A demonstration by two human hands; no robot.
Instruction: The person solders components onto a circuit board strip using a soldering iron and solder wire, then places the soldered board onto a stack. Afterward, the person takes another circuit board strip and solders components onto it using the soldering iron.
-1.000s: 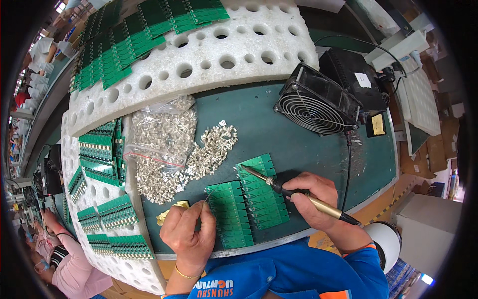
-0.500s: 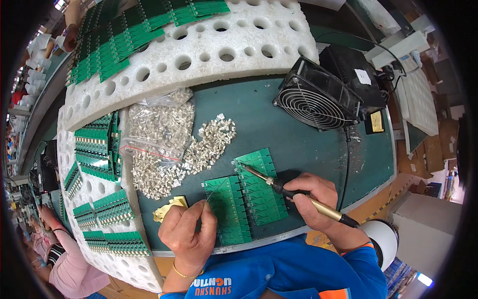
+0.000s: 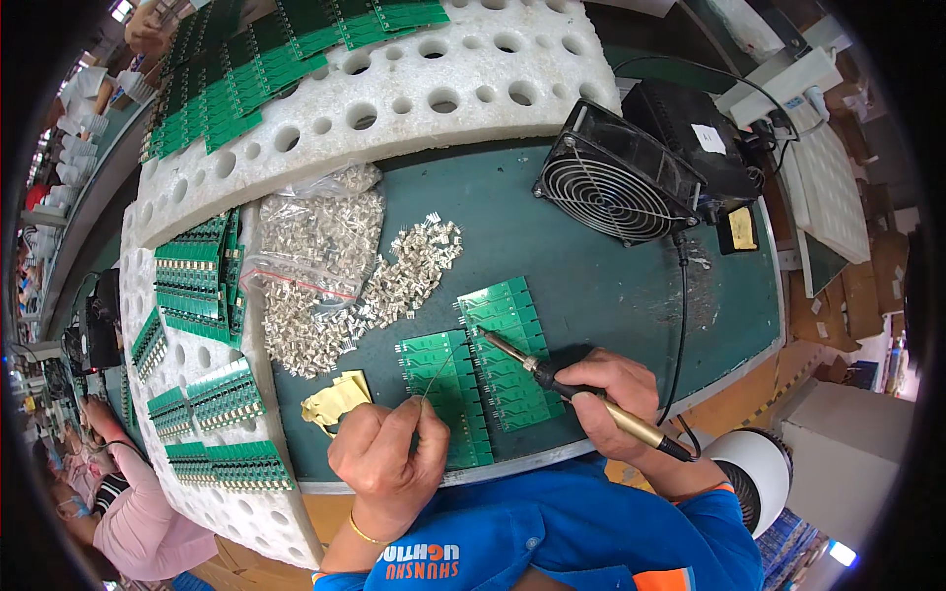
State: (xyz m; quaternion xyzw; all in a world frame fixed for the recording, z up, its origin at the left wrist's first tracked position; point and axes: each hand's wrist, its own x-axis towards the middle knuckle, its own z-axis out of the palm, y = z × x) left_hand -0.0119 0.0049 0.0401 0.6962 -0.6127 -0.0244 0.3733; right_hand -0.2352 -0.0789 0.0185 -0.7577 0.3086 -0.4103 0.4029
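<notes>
My left hand (image 3: 389, 458) is closed in a pinch on a thin solder wire (image 3: 437, 376), which slants up over the left green circuit board panel (image 3: 424, 350). In my right hand (image 3: 613, 394) is a soldering iron (image 3: 631, 426) with a black and gold handle. Its tip is at the left edge of the right circuit board panel (image 3: 512, 305), near small pale connectors along that edge; whether it touches is too small to tell. The two panels lie side by side on the dark green tabletop (image 3: 473, 207), and my left hand covers the left panel's lower corner.
Loose white connectors (image 3: 414, 266) are heaped beside a clear plastic bag (image 3: 320, 231) of more. A yellow crumpled piece (image 3: 337, 396) lies near my left hand. White foam sheets (image 3: 394, 103) carry several green boards. A black fan (image 3: 621, 182) stands far right. At left, a person (image 3: 148, 522) sits.
The soldering iron's tip has moved a little nearer along the right panel's left edge. My left hand, with the solder wire, has shifted right over the left panel. The whole view has shifted slightly.
</notes>
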